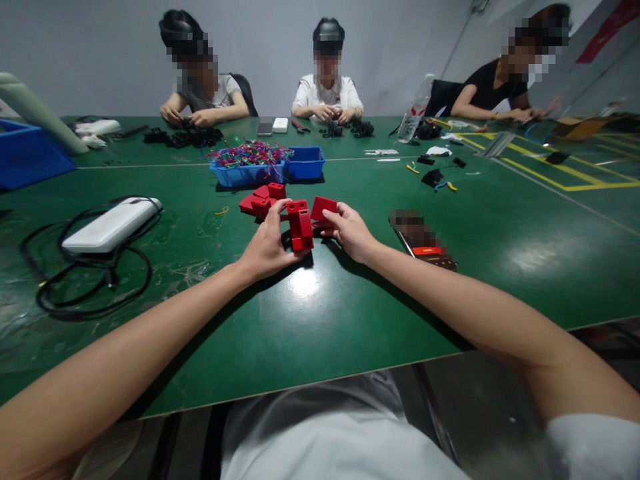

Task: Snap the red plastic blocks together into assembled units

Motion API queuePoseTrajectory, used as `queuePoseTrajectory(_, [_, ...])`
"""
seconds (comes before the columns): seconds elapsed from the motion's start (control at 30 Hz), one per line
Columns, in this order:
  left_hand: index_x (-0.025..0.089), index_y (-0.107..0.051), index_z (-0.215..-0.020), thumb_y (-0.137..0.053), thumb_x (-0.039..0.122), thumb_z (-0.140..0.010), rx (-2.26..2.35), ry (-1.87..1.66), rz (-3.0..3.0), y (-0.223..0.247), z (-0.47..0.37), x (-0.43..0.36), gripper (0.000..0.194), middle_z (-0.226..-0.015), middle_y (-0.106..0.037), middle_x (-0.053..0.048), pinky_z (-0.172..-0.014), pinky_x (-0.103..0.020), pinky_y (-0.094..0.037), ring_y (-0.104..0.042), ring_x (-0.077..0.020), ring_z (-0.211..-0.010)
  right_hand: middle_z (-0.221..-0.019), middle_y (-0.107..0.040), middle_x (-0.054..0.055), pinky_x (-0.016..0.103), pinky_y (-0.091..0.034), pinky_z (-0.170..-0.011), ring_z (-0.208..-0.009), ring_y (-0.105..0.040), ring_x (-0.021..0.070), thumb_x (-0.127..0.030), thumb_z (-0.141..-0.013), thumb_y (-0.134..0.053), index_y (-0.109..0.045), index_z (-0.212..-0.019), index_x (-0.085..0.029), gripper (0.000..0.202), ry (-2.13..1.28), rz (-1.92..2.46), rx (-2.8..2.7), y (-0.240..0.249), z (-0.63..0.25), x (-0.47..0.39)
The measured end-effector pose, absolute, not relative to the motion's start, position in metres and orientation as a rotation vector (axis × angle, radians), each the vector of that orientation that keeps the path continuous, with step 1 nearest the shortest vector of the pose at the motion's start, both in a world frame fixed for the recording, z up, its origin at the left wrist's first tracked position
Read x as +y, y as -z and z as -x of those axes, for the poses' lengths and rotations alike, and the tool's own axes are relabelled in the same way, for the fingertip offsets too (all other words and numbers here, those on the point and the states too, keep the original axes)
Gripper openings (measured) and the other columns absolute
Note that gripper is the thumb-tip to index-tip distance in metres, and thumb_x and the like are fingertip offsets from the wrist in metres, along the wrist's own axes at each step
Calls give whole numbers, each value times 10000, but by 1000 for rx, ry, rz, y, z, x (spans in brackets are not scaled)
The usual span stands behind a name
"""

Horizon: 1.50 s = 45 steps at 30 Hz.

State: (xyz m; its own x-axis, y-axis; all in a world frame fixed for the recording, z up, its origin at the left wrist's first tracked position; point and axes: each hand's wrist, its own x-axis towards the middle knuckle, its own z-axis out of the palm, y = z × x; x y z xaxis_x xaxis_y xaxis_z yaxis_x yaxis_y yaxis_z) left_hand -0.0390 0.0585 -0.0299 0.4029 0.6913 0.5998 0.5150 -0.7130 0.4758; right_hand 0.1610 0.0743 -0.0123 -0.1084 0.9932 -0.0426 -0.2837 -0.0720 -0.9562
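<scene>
Between the thumb and fingers of my left hand (267, 243) is a red plastic housing (300, 227), held upright with round holes in its top end. My right hand (350, 232) pinches a flat red plate (324, 209) just to the right of the housing; a narrow gap shows between the two pieces. Behind my left hand lies a small pile of red plastic parts (260, 200) on the green table (350, 313). Some fingertips of both hands are hidden behind the red pieces.
A blue bin of coloured wires (235, 175) stands beyond the red parts, beside a smaller blue bin (306, 163). To the left lies a white power bank (113, 225) with black cable, to the right a phone (420, 237). Several people sit across the table.
</scene>
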Motion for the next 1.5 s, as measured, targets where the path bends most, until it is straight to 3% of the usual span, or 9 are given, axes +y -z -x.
queuePoseTrajectory(0.13, [206, -254, -1449, -816, 329, -682, 1077, -1196, -2426, 30, 39, 59, 958, -1410, -485, -210, -1037, -555, -495, -582, -347, -1241, -748, -682, 13, 203, -467, -511, -625, -655, 128, -63, -685, -494, -533, -879, -187, 234, -1546, 990, -887, 5, -162, 73])
queuePoseTrajectory(0.37, [212, -260, -1445, -822, 343, -676, 1080, -1199, -2417, 31, 39, 60, 961, -1400, -494, -195, -1048, -549, -491, -583, -338, -1238, -649, -655, -3, 216, -431, -461, -499, -555, 121, -72, -537, -467, -515, -848, -194, 337, -1600, 955, -894, 6, -163, 71])
queuePoseTrajectory(0.53, [211, -247, -1449, -822, 343, -682, 1078, -1192, -2432, 31, 40, 59, 967, -1404, -486, -198, -1053, -548, -487, -577, -340, -1246, -675, -656, -2, 213, -426, -468, -505, -552, 117, -79, -567, -468, -510, -900, -193, 354, -1634, 947, -925, 5, -164, 72])
queuePoseTrajectory(0.8, [221, -251, -1448, -818, 315, -674, 1073, -1196, -2449, 31, 40, 59, 964, -1416, -474, -194, -1060, -547, -481, -570, -341, -1254, -722, -648, 3, 196, -416, -466, -552, -608, 115, -137, -781, -535, -494, -852, -196, 101, -1627, 959, -865, 2, -161, 70])
queuePoseTrajectory(1.07, [221, -266, -1446, -822, 299, -666, 1055, -1213, -2443, 32, 39, 60, 961, -1413, -484, -194, -1060, -547, -483, -575, -338, -1250, -694, -627, -9, 203, -405, -478, -502, -574, 99, -175, -841, -521, -527, -863, -198, 33, -1640, 970, -874, 4, -162, 72])
queuePoseTrajectory(1.2, [218, -259, -1449, -823, 296, -667, 1069, -1205, -2439, 32, 40, 60, 967, -1410, -486, -195, -1059, -550, -483, -572, -340, -1255, -676, -629, 8, 225, -410, -490, -498, -556, 113, -185, -823, -465, -551, -872, -181, 99, -1666, 997, -832, 4, -162, 73])
queuePoseTrajectory(1.5, [202, -272, -1442, -823, 317, -669, 1067, -1203, -2424, 31, 40, 58, 956, -1405, -485, -204, -1041, -538, -498, -582, -331, -1233, -593, -546, -8, 238, -368, -474, -476, -471, 129, -117, -596, -428, -517, -824, -194, 256, -1671, 922, -849, 1, -164, 71])
